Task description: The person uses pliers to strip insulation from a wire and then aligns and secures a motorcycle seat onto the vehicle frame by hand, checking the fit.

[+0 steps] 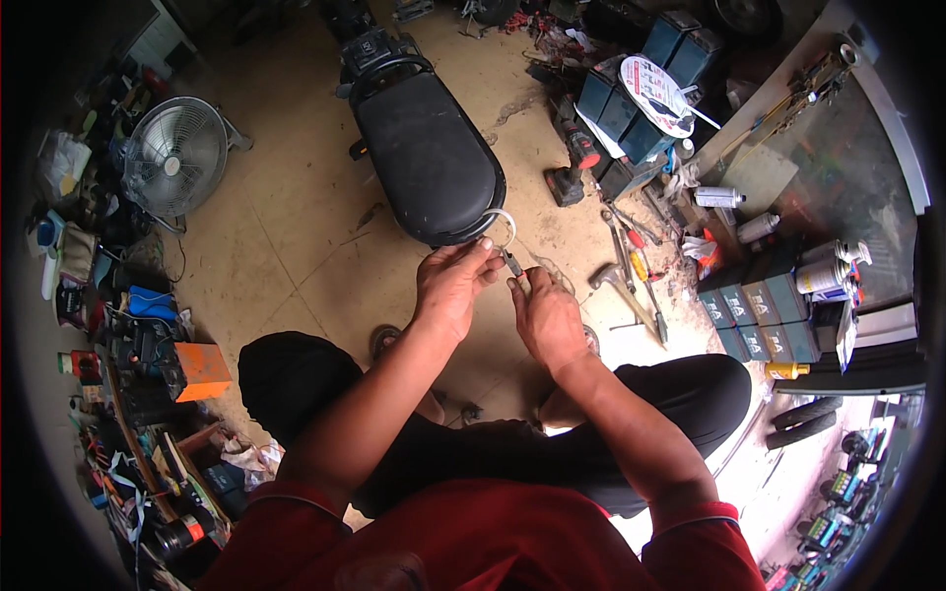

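Just beyond left hand [451, 286], curved white strip [510, 225]

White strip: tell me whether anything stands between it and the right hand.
Only the tool in the right hand lies between that hand and the white strip, its tip near the strip's lower end. Nothing else visible stands in the way; whether tip and strip touch, I cannot tell.

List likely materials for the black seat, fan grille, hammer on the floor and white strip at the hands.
Black seat: probably vinyl over padding; matte, faint sheen.
Fan grille: likely metal wire; thin, silvery, glinting rings.
Hammer: grey head looks like steel; tan handle could be wood, unclear.
White strip: perhaps plastic; smooth, even white, bent in a clean arc.
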Motion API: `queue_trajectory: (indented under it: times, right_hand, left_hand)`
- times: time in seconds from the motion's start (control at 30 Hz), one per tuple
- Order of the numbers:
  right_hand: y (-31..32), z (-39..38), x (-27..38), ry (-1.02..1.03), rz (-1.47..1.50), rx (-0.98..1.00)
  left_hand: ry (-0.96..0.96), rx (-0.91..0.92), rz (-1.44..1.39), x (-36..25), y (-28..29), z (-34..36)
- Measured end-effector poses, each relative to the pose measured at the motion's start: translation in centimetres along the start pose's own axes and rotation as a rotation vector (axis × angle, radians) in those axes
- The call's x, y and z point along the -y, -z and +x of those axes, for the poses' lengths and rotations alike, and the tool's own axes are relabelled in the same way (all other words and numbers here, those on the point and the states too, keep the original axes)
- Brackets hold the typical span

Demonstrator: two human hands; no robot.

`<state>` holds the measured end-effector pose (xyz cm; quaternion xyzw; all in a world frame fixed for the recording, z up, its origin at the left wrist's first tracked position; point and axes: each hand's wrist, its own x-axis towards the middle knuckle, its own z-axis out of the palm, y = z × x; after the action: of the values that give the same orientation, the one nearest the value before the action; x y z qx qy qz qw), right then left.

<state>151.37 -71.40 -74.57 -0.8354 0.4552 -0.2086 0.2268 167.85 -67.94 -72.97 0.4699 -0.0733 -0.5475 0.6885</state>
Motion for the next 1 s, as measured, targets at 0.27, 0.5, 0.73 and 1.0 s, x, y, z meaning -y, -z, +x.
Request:
queue_trajectory:
  times: [0.27,0.5,0.73,1.0]
  right_hand:
    - [0.0,1.1,-0.1,-0.153,0.173,0.084]
    - [-0.5,1.5,-0.1,-0.190,0.221,0.079]
    - [-0.8,1.3,-0.4,-0.151,0.208,0.028]
    - [-0.1,1.3,-0.2,-0.260,0.323,0.107]
  left_hand:
    - [0.006,-0.017,0.014,0.2,-0.1,0.0]
    - [-0.012,-0.032,0.009,0.1,-0.2,0.0]
    - [-0.013,-0.001,-0.017,0.3,-0.1,-0.1]
    - [-0.048,0.024,-0.037,0.8,-0.4,0.3]
